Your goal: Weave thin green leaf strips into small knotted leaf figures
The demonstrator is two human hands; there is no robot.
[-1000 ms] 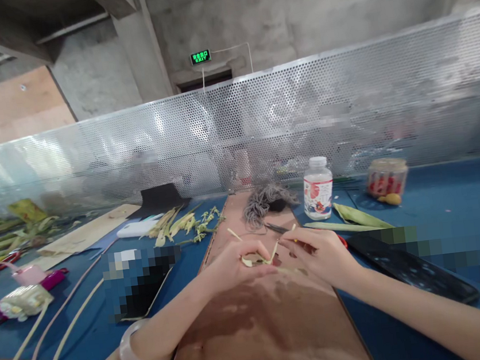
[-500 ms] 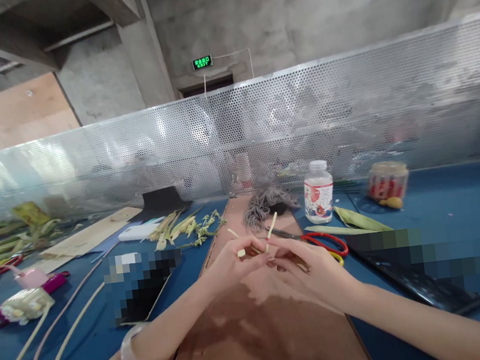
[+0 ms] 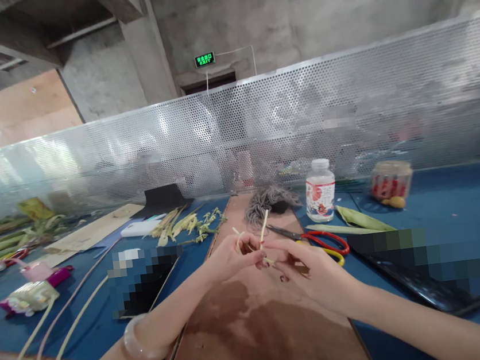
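Observation:
Both hands meet over a brown board (image 3: 258, 339) in the middle of the table. My left hand (image 3: 235, 258) is closed in a pinch on a thin pale strip (image 3: 264, 224), which sticks up between the hands; another pale end shows above the left fingers. My right hand (image 3: 305, 262) is beside it, its index finger reaching to the strip and the other fingers curled below. Whether the right fingertips grip the strip is hard to tell. Beyond the right hand lie scissors (image 3: 327, 240) with red and yellow handles. A tangle of grey yarn (image 3: 264, 203) rests behind the hands.
A white-capped bottle (image 3: 320, 194), a jar (image 3: 392, 183), green leaves (image 3: 363, 219) and a dark tray-like object (image 3: 411, 276) are on the right. Dried stalks (image 3: 176, 225), a dark phone-like object (image 3: 152, 285) and cables (image 3: 73, 332) lie left. A perforated metal screen (image 3: 133, 152) stands behind.
The strip's upright end has shifted slightly left and leans differently. My right fingers have spread a little from the left ones. The whole view has moved slightly.

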